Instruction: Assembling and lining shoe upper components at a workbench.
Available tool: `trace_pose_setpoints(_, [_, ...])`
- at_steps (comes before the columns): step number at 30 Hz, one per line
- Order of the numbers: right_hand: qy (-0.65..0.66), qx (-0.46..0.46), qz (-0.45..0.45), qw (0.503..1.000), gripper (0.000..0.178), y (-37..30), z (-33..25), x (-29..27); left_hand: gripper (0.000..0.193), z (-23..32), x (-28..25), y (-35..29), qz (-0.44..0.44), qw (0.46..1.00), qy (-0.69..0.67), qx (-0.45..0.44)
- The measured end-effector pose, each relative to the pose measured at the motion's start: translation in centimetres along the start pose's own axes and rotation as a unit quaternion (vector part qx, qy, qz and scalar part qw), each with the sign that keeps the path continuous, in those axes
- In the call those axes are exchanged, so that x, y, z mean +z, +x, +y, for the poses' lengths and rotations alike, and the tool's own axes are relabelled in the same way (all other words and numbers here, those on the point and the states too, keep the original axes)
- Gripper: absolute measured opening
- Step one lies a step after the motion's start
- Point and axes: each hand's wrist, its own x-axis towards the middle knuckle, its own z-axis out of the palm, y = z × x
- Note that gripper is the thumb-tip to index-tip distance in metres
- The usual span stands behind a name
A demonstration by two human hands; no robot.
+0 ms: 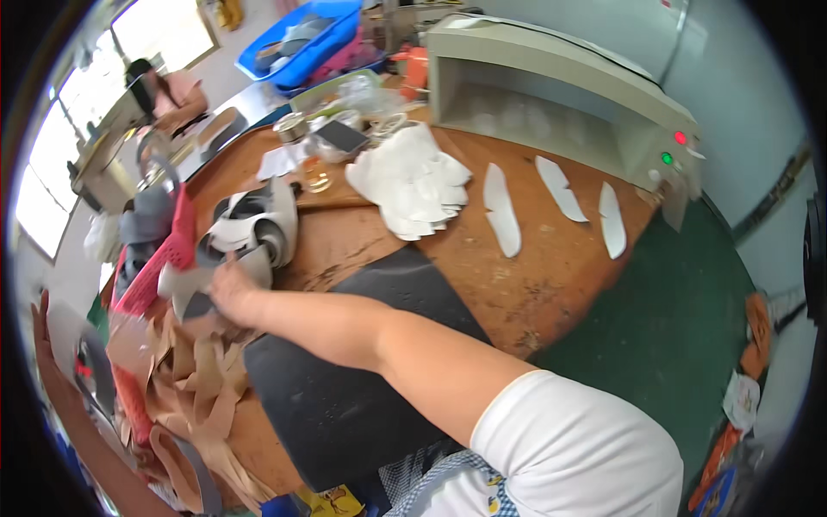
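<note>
Right hand: the person's right hand (237, 293) reaches across to the left of the table (551, 289), its fingers at a pale curved piece (183, 283); blur hides whether they grip it or only touch it.
Left hand: the left hand (40, 319) is at the far left edge of the view, partly cut off and apart from the table's pieces; whether its fingers are open or closed cannot be told.
Curved pieces: a heap of grey and white curved pieces (254, 226) lies just beyond the right hand, on the left side of the table.
Pink basket: left of that heap, a pink basket (180, 233) holds more grey pieces.
Brown strips: a loose tangle of brown strips (207, 383) lies at the near left.
Black mat: a dark mat (345, 422) lies beneath the right forearm.
White cutouts: a fanned pile (405, 185) rests at the middle far side; three single cutouts (501, 211) lie apart to its right.
Machine: a beige box-shaped machine (551, 53) with an open front stands at the far right, its red and green lights lit.
Far left: another person (179, 99) sits beyond the table, near a blue tub (332, 43).
</note>
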Motion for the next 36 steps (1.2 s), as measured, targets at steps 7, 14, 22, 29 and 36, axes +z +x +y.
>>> trace_pose_setpoints(7, [0.068,-0.148,0.283,0.945,0.043,-12.0,-2.1,-2.9,0.028,-2.5,6.5,-13.5,-0.189,0.958,0.198,0.082])
trace_pose_setpoints(14, [0.094,0.16,0.314,0.931,0.015,-34.0,19.4,-5.2,0.031,-8.4,6.6,-24.3,-0.386,0.869,0.309,0.021])
trace_pose_setpoints(22, [0.145,0.431,0.193,0.869,0.045,-40.3,33.8,-2.9,0.023,-11.4,4.8,-28.8,-0.143,0.965,0.221,-0.007])
trace_pose_setpoints(29, [0.49,0.443,0.135,0.738,0.014,-38.7,36.4,-2.3,0.015,-8.0,9.5,-39.1,-0.236,0.928,0.222,0.181])
trace_pose_setpoints(36, [0.131,0.328,-0.025,0.935,0.044,-44.9,31.9,-4.7,0.013,-13.7,11.3,-44.2,-0.246,0.913,0.301,0.124])
